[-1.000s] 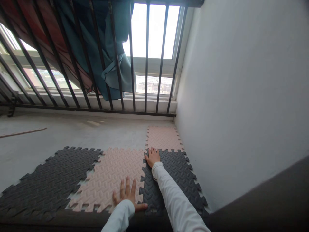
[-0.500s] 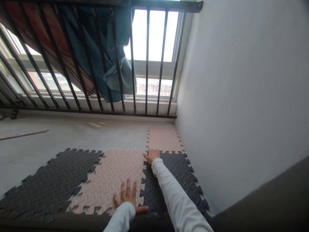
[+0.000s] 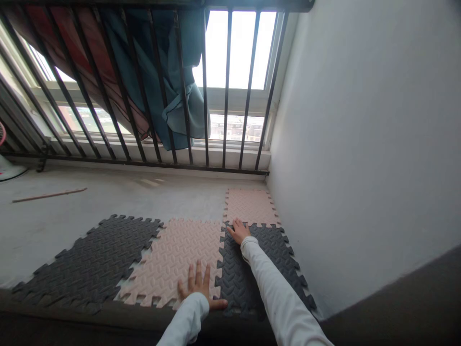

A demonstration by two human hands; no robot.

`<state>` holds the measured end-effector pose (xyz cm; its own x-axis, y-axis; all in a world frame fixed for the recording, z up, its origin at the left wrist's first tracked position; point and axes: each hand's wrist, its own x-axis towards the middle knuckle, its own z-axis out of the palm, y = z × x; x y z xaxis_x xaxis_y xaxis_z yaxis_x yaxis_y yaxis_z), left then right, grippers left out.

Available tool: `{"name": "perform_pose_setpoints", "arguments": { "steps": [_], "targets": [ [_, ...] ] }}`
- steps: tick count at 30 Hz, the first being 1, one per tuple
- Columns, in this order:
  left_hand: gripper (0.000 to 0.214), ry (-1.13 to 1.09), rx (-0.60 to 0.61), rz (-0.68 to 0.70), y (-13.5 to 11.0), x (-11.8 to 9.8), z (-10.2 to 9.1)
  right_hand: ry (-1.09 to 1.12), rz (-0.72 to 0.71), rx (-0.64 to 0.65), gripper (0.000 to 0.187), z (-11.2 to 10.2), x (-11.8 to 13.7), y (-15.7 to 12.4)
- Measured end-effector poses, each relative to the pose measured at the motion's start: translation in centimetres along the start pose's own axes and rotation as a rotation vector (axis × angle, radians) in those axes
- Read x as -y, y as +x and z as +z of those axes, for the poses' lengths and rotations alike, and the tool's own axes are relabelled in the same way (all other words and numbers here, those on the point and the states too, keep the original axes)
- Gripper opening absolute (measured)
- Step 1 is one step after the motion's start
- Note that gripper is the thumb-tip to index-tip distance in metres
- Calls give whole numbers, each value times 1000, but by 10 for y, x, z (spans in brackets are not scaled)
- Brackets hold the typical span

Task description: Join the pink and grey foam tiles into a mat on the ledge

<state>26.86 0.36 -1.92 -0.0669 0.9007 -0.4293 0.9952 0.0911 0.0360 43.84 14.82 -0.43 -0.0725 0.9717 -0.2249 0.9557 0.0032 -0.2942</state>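
Observation:
Several interlocking foam tiles lie on a concrete floor. My left hand (image 3: pixel 200 287) lies flat with fingers spread on the near edge of a pink tile (image 3: pixel 176 254), its thumb reaching onto the dark grey tile (image 3: pixel 270 254) to the right. My right hand (image 3: pixel 238 230) presses flat on the far left corner of that grey tile, where it meets a second pink tile (image 3: pixel 250 206) near the wall. Another dark grey tile (image 3: pixel 90 262) sits askew at the left, loosely against the pink one. Both arms wear white sleeves.
A white wall (image 3: pixel 360 144) runs along the right. Black railing bars (image 3: pixel 205 96) stand before a window at the back, with blue and red cloth (image 3: pixel 158 72) hanging behind them. A thin wooden stick (image 3: pixel 48 194) lies on the bare floor at the left.
My view has shifted slightly to the left, so everything sits further right in the frame. My right hand has slid a little along the joint between the grey and far pink tiles. The left hand stays flat.

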Motion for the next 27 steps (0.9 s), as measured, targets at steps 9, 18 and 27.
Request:
{"name": "perform_pose_setpoints", "arguments": {
  "steps": [9,18,27],
  "targets": [
    [105,-10,-20,33,-9,0,-10,-200,62,74,67,-16,-3,-11],
    [112,-129,-19,118,3,4,5,-198,198,156,77,-24,-1,-38],
    [40,-247,-261,52,-12,103,-46,-342,510,245,81,-21,-59,-63]
  ]
}}
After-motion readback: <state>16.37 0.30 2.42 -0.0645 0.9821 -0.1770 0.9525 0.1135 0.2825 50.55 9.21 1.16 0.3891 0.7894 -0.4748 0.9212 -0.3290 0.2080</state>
